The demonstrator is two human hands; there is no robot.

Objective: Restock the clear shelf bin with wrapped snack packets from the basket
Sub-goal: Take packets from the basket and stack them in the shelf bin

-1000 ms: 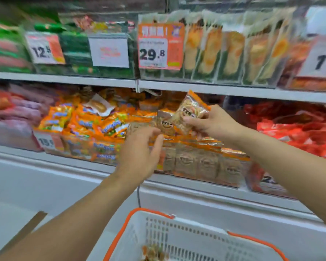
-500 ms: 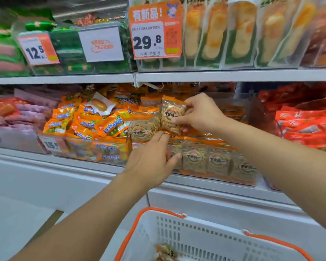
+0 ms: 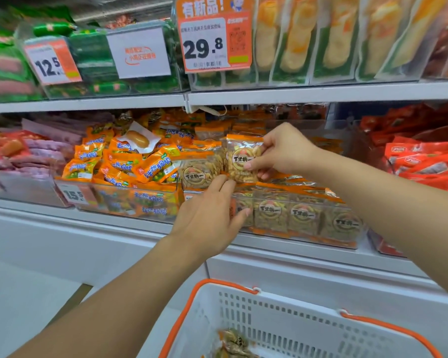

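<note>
Right hand (image 3: 282, 151): raised over the middle shelf; a snack packet (image 3: 241, 158) is pinched upright between the thumb and the curled fingers, the grip taken on the packet's right edge.
Held packet: clear wrap with orange top band and round printed label, facing the camera; it is held above the front row of the clear bin (image 3: 308, 236) and just right of a second packet (image 3: 201, 171).
Left hand (image 3: 212, 215): reached forward below the right hand, fingers extended and slightly spread; the fingertips (image 3: 224, 180) are laid against the lower edge of the second packet, and the thumb is set against the bin's front row. Nothing is seen gripped by it.
Second packet: same kind, stood at the left end of the bin, touching the held packet's left side.
Clear bin: set on the middle shelf (image 3: 140, 223); a row of like packets is stood upright behind its transparent front wall, directly under both hands.
Basket (image 3: 217, 288): white with orange rim, at the bottom of the view, below the hands and well apart from them; a few more packets (image 3: 234, 344) are seen lying in its bottom, blurred.
Neighbouring bin (image 3: 119, 200): left of the clear bin, heaped with orange sachets; a price tag (image 3: 74, 196) reading 15.5 is fixed to its front.
Upper shelf: a price card (image 3: 214, 38) reading 29.8 is hung above the hands.
</note>
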